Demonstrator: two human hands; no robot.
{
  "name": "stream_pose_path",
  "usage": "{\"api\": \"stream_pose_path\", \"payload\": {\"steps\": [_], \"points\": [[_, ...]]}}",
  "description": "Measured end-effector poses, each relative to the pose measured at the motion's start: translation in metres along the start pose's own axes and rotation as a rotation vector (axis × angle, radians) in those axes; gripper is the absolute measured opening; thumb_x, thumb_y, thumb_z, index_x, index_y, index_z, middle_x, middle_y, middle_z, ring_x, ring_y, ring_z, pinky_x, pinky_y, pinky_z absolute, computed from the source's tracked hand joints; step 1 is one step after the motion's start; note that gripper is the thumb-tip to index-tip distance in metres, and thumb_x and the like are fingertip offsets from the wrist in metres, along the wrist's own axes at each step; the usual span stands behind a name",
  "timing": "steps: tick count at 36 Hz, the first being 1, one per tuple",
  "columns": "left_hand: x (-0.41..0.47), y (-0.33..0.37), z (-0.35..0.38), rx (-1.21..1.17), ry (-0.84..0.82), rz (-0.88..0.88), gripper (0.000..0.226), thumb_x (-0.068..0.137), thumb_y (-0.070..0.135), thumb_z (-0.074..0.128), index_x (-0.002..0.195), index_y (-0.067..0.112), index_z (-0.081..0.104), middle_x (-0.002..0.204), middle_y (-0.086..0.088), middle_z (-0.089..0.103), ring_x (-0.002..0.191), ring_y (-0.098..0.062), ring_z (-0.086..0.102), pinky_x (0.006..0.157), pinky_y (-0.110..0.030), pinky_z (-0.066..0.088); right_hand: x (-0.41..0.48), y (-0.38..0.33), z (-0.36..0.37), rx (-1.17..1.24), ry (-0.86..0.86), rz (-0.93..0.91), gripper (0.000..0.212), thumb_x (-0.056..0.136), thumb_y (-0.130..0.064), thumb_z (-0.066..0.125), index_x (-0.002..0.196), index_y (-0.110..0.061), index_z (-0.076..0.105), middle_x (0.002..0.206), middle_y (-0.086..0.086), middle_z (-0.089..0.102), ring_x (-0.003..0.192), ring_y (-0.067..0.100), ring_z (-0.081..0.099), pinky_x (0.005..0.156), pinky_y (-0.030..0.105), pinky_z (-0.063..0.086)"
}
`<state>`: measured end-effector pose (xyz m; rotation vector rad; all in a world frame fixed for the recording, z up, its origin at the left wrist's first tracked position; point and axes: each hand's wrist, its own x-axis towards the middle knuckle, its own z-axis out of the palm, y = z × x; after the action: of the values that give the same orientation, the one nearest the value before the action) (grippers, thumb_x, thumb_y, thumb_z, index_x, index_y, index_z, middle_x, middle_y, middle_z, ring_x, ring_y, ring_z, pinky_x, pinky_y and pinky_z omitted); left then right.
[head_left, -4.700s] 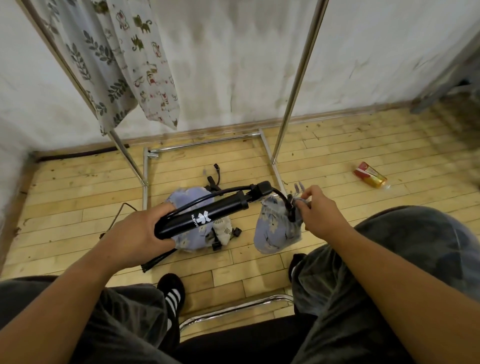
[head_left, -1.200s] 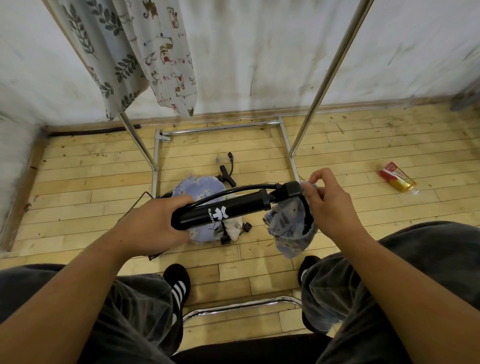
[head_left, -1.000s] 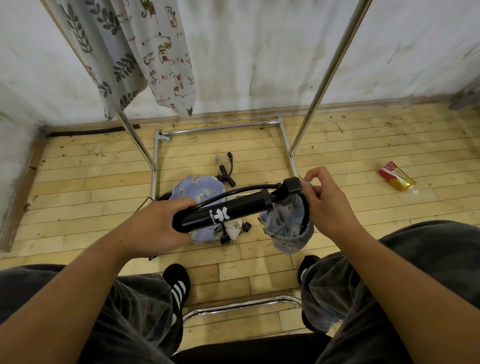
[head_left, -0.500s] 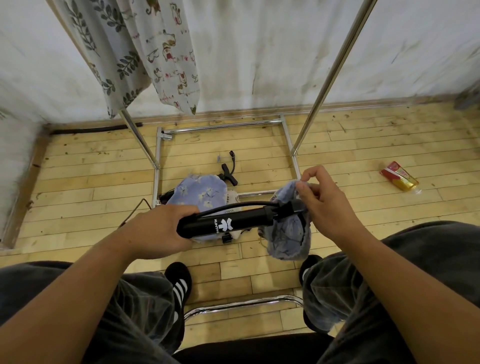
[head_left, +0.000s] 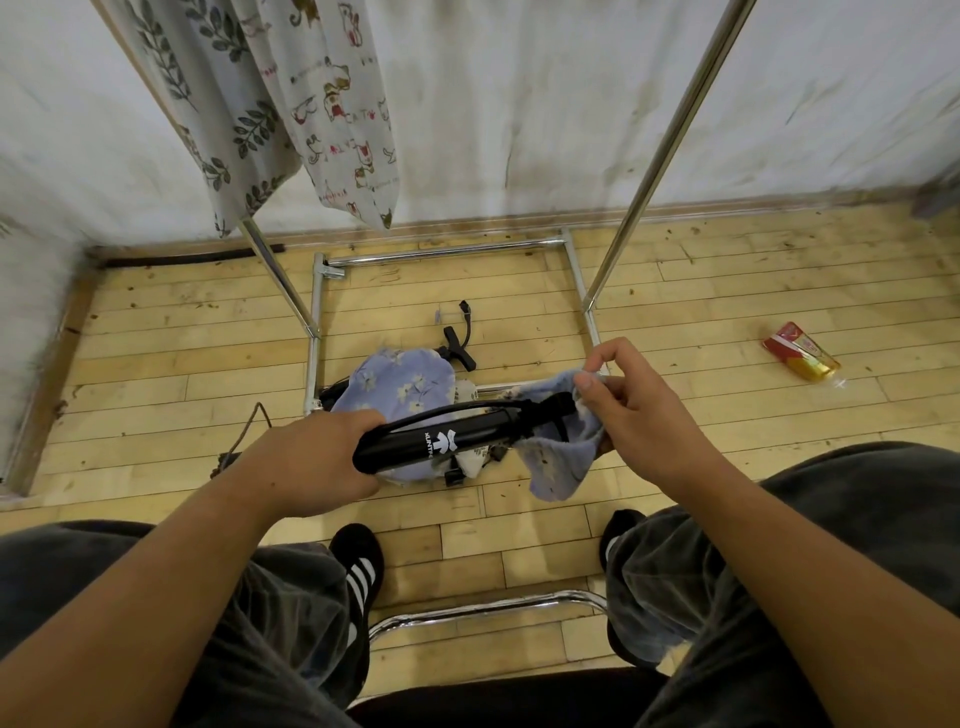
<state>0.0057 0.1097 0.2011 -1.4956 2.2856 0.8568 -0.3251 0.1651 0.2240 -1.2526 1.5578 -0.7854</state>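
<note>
Two hands are up in front of the person, over a wood floor (head_left: 156, 364). The left hand (head_left: 311, 462) is curled tight round one end of a black pump (head_left: 457, 439). The pump lies almost flat in the air, tipped up a little toward the right. A thin black hose (head_left: 441, 412) runs along its top.

The right hand (head_left: 639, 415) pinches a blue cloth (head_left: 561, 462) with its thumb and fingers, right at the pump's far end. Its first finger is bent and sticks up. The cloth wraps that end of the pump and hangs down below it.

Under the pump, on the floor, lies a blue bundle (head_left: 400, 384) with white flowers. A metal rack (head_left: 644, 166) stands around it, and two printed sheets (head_left: 311, 104) hang from the rack on the left. A red and gold packet (head_left: 800, 352) lies on the floor, well off to the right. A black shoe (head_left: 358, 561) with white stripes shows low down, between the knees.
</note>
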Motion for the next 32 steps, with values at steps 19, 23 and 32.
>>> {"api": "stream_pose_path", "payload": {"steps": [19, 23, 32], "points": [[0.011, 0.019, 0.002, -0.087, -0.066, 0.087, 0.04, 0.093, 0.04, 0.068, 0.129, 0.044, 0.05, 0.102, 0.016, 0.065, 0.086, -0.001, 0.061, 0.077, -0.026, 0.053, 0.014, 0.003, 0.014, -0.157, -0.017, -0.023, 0.007, 0.106, -0.032, 0.052, 0.1, -0.03, 0.049, 0.074, 0.012, 0.068, 0.061, 0.026, 0.058, 0.062, 0.054, 0.054], [0.013, 0.025, 0.002, -0.133, -0.076, 0.081, 0.047, 0.094, 0.04, 0.07, 0.137, 0.039, 0.051, 0.111, 0.015, 0.065, 0.091, -0.001, 0.062, 0.08, -0.022, 0.052, 0.016, 0.002, 0.022, -0.179, -0.039, -0.048, 0.008, 0.106, -0.032, 0.053, 0.099, -0.031, 0.049, 0.073, 0.016, 0.064, 0.06, 0.023, 0.055, 0.061, 0.05, 0.053], [0.015, 0.046, -0.001, -0.233, -0.205, 0.035, 0.066, 0.095, 0.034, 0.069, 0.152, 0.038, 0.034, 0.132, 0.009, 0.058, 0.1, -0.005, 0.064, 0.086, -0.023, 0.054, 0.02, -0.002, 0.04, -0.193, -0.116, -0.051, 0.009, 0.106, -0.03, 0.055, 0.099, -0.032, 0.05, 0.084, 0.024, 0.066, 0.076, 0.041, 0.061, 0.06, 0.048, 0.056]]}}
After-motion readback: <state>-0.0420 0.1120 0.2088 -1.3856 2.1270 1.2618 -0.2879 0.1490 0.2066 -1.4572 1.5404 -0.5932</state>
